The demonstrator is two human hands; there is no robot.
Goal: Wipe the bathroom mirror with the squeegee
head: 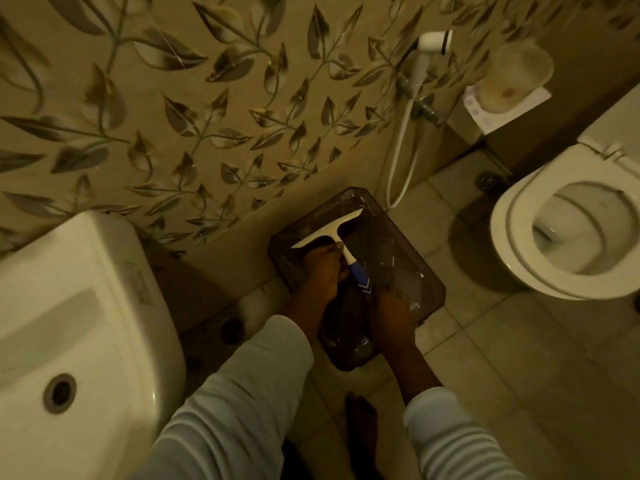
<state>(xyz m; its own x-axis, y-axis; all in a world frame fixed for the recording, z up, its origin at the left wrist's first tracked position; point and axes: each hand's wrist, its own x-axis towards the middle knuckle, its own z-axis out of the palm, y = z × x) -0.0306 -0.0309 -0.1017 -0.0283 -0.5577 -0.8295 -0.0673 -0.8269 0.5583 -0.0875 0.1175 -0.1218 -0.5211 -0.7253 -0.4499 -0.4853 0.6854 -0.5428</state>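
A squeegee (330,233) with a white T-shaped blade and a blue-and-white handle lies over a dark, see-through plastic bin (398,244) on the floor by the wall. My left hand (322,271) curls round the squeegee's neck just below the blade. My right hand (393,315) is at the lower end of the handle, over the bin's near rim; whether its fingers grip the handle is hidden. No mirror is in view.
A white washbasin (69,323) fills the lower left. An open toilet (568,230) stands at the right, with a bidet sprayer (427,46) and its hose on the leaf-patterned wall. A floor drain (231,329) lies left of the bin. My bare foot (362,420) is on the tiles.
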